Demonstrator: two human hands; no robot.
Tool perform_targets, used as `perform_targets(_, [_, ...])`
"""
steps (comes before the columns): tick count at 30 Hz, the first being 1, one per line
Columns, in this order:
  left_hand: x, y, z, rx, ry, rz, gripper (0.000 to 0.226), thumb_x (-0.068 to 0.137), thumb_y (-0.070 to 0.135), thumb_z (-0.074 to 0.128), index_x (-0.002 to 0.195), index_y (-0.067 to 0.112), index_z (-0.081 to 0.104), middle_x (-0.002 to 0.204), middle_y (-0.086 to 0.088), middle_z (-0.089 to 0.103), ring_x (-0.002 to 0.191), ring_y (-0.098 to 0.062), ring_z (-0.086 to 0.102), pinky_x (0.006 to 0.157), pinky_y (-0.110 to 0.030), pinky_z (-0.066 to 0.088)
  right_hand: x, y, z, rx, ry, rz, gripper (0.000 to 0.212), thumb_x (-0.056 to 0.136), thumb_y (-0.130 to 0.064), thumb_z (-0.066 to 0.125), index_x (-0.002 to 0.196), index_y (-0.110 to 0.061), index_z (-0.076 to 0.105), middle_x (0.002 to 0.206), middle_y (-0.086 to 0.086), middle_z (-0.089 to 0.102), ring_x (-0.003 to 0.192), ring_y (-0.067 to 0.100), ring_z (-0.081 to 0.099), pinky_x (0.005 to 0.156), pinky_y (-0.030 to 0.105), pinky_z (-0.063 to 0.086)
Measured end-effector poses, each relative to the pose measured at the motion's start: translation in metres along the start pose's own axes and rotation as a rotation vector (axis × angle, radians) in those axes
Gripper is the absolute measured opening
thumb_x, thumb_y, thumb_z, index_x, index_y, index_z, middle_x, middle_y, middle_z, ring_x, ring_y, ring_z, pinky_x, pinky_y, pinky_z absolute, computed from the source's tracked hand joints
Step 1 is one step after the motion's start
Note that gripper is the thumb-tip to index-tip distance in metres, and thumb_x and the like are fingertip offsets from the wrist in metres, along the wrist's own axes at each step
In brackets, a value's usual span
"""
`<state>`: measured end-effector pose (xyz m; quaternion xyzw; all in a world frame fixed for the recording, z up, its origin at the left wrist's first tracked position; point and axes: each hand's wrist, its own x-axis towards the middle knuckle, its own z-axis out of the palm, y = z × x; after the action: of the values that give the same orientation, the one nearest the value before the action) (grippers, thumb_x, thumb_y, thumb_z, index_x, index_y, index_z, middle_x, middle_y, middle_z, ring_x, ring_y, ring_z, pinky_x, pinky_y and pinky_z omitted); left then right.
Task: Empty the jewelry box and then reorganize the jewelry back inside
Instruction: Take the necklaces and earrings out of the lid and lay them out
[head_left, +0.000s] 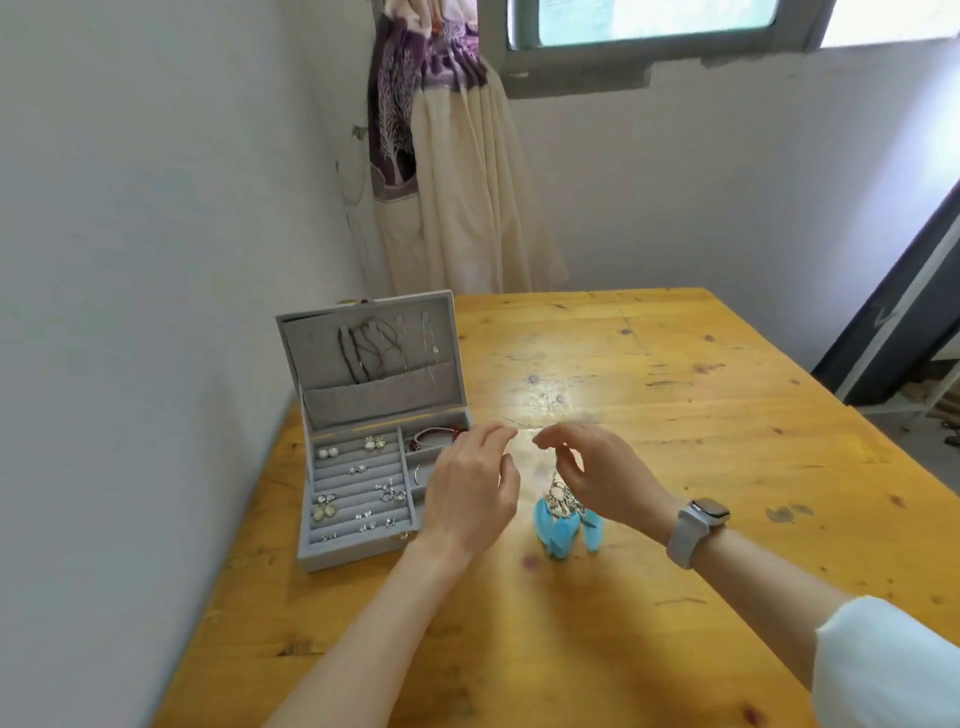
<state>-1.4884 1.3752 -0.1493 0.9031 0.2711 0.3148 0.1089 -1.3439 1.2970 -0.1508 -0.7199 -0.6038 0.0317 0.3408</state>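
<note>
- Head view: a grey jewelry box (358, 545) stands open at the left edge of the wooden tabletop (675, 415), close to the wall, its lid (371, 358) upright.
- Cords and thin chains (371, 345) hang inside the lid, above a pocket.
- Ring rolls in the box's left part hold pearl studs (327, 452), earrings (375, 442) and small silver pieces; a red bracelet (436, 435) lies in the far right compartment.
- Left hand (472, 488) hovers over the box's right edge, fingers loosely bent, thumb and forefinger close together; a thin chain seems to run from them, but it is too fine to tell for sure.
- Right hand (597, 473) is just beside the left, fingers curled, pinching the top of a blue feather pendant (566, 525) with silver rings, which hangs down just above or touching the tabletop, right of the box.
- Right wrist wears a grey watch (698, 525); a white sleeve (883, 670) shows at the lower right.
- Behind the tabletop hangs a cream and purple curtain (457, 171), under a window (660, 31).
</note>
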Motion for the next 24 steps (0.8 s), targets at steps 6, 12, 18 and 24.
perform_targets(6, [0.059, -0.071, -0.063, 0.237, 0.113, -0.039, 0.031, 0.079, 0.008, 0.06, 0.11, 0.007, 0.063, 0.111, -0.008, 0.063, 0.105, -0.025, 0.058, 0.085, -0.039, 0.045, 0.085, -0.046, 0.019, 0.076, 0.032, -0.07, 0.024, 0.088, -0.005, 0.045, 0.106, -0.009, 0.062, 0.096, 0.007, 0.068, 0.091, 0.024, 0.061, 0.08, 0.036, 0.049])
perform_targets(12, [0.084, -0.14, -0.1, 0.488, 0.011, -0.298, 0.057, 0.09, 0.025, 0.042, 0.143, 0.017, 0.023, 0.152, -0.003, 0.019, 0.141, -0.02, 0.01, 0.11, -0.043, 0.017, 0.15, -0.088, 0.06, 0.056, 0.087, -0.116, 0.025, 0.092, -0.015, 0.044, 0.111, -0.015, 0.06, 0.105, 0.002, 0.064, 0.1, 0.019, 0.055, 0.08, 0.035, 0.048])
perform_targets(18, [0.085, -0.166, -0.099, 0.497, -0.08, -0.342, 0.064, 0.092, 0.026, 0.037, 0.146, 0.018, 0.005, 0.155, 0.003, 0.005, 0.142, -0.013, 0.001, 0.114, -0.042, 0.01, 0.183, -0.105, 0.101, -0.113, 0.184, -0.124, 0.021, 0.09, -0.024, 0.049, 0.103, -0.012, 0.061, 0.097, 0.003, 0.062, 0.094, 0.022, 0.053, 0.073, 0.035, 0.046])
perform_targets(24, [0.079, -0.178, -0.089, 0.427, 0.007, -0.282, 0.068, 0.088, 0.02, 0.041, 0.146, 0.018, 0.005, 0.154, 0.002, 0.007, 0.142, -0.014, 0.002, 0.112, -0.035, 0.016, 0.201, -0.112, 0.121, -0.348, 0.333, -0.072, 0.017, 0.072, -0.023, 0.07, 0.073, -0.011, 0.058, 0.065, 0.003, 0.062, 0.061, 0.024, 0.058, 0.055, 0.029, 0.042])
